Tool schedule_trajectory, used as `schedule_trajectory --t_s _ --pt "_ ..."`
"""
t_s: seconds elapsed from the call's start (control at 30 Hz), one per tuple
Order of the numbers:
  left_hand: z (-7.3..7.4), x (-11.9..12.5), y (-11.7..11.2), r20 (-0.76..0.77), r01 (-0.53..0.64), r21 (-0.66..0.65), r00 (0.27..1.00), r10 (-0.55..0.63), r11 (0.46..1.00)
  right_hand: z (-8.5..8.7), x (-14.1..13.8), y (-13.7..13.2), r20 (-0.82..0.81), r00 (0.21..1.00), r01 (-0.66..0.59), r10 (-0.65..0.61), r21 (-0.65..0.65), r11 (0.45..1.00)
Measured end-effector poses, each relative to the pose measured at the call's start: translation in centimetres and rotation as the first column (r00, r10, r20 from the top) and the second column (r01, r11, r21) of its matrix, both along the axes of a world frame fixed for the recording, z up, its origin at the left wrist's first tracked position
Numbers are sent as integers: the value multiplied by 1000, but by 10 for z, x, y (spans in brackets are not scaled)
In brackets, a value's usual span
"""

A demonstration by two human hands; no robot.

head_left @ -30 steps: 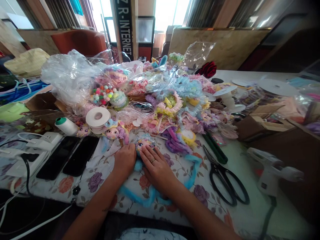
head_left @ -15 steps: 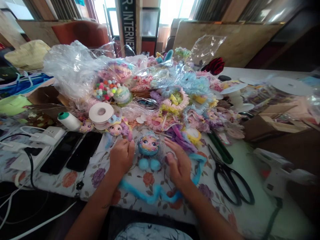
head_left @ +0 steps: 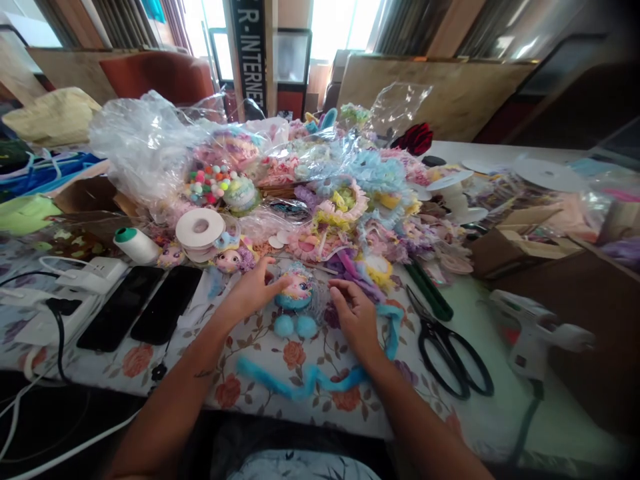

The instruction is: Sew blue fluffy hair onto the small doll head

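A small doll figure [head_left: 302,289] with a painted face and blue fluffy trim stands on the flowered cloth [head_left: 265,343]. Two light-blue pom-poms [head_left: 305,327] sit at its base. My left hand [head_left: 250,293] is at the doll's left side, thumb spread from the fingers and reaching across the edge of the face. To the right of the doll is my right hand [head_left: 356,317], its fingers loosely bent and apart, with no object visible in them. Wispy clear netting lies between that hand and the doll. A fuzzy blue strip [head_left: 295,387] curves in front and passes under my right wrist.
Black-handled scissors [head_left: 457,360], a green-handled tool [head_left: 430,293] and a white glue gun [head_left: 533,337] lie to the right. Two phones [head_left: 167,303], a power strip [head_left: 55,320] and thread spools [head_left: 200,230] are on the left. Behind is a heap of plastic-wrapped trims [head_left: 350,173].
My left hand has opened from a closed shape and moved right, its thumb now over the doll's face. My right hand's fingers have bent more. The view has shifted slightly.
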State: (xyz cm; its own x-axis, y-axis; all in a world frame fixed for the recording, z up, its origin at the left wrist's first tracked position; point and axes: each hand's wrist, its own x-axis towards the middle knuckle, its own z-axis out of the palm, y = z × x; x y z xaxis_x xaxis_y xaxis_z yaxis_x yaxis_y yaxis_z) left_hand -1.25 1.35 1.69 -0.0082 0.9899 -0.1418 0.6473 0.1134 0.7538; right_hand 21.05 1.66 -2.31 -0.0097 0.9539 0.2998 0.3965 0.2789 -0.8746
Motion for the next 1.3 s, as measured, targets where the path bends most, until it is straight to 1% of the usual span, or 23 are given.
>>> schedule_trajectory --t_s 0.07,0.1,0.2,0.27,0.37,0.47,0.5,0.57,0.63,0.67,0.7,0.77,0.83,0.9,0.93,1.0,1.03,1.07,1.1,1.17,1.23,1.3 --pt "2 7 6 -50 44 -54 998 -47 998 0 0 0 16 1000 -7 6 21 1000" --pt "3 10 8 -47 54 -68 997 -57 996 0 1 1 18 1000 -5 5 25 1000" --pt "2 17 6 58 70 -77 996 -65 995 -2 2 2 12 1000 -5 5 23 1000" --pt "0 19 0 129 83 -58 989 -75 995 -4 2 2 2 1000 -14 14 16 1000" --pt "-6 19 -12 193 89 -19 978 -84 996 -2 2 2 -51 999 -3 2 -16 1000" --pt "-11 18 -20 253 74 54 964 -85 996 8 2 6 -148 989 -1 -14 -102 995" --pt "-11 18 -22 278 61 92 957 -84 994 14 2 9 -184 983 -36 10 -139 990" --pt "-6 17 -21 338 24 192 937 -89 981 32 2 19 -252 959 -185 130 -209 960" --pt "4 15 -16 395 -1 306 910 -126 952 54 0 32 -312 903 -378 294 -257 889" --pt "11 15 -13 413 -9 360 898 -151 933 67 -1 40 -335 869 -456 363 -262 851" --pt "18 14 -9 423 -12 409 889 -177 913 80 -2 47 -355 839 -509 412 -243 826" --pt "29 13 -2 431 0 469 873 -229 883 105 -6 60 -326 796 -583 511 -184 791" --pt "34 13 5 463 2 497 845 -267 868 126 -11 69 -199 765 -642 613 -156 750" --pt "32 12 11 534 -9 485 795 -288 874 138 -14 73 -48 753 -654 656 -155 740" --pt "28 11 14 587 -1 459 751 -302 889 141 -15 75 13 757 -645 653 -147 750" --pt "18 8 20 718 51 372 617 -321 927 142 -14 81 79 791 -600 606 -87 795" --pt "12 5 22 782 77 324 539 -313 943 141 -13 85 89 824 -558 559 -41 829" --pt "8 2 25 835 78 280 472 -283 957 140 -11 90 87 859 -506 504 1 863" --pt "4 -1 27 874 48 242 422 -239 969 139 -8 95 78 886 -460 457 25 888" --pt "-2 -8 32 921 -59 173 364 -140 983 140 -2 108 61 901 -430 430 -5 903" --pt "-4 -13 36 943 -161 124 327 -66 979 144 3 118 35 888 -455 459 -87 886" --pt "-5 -16 40 952 -221 95 306 -24 971 150 6 122 -31 876 -479 482 -174 860"
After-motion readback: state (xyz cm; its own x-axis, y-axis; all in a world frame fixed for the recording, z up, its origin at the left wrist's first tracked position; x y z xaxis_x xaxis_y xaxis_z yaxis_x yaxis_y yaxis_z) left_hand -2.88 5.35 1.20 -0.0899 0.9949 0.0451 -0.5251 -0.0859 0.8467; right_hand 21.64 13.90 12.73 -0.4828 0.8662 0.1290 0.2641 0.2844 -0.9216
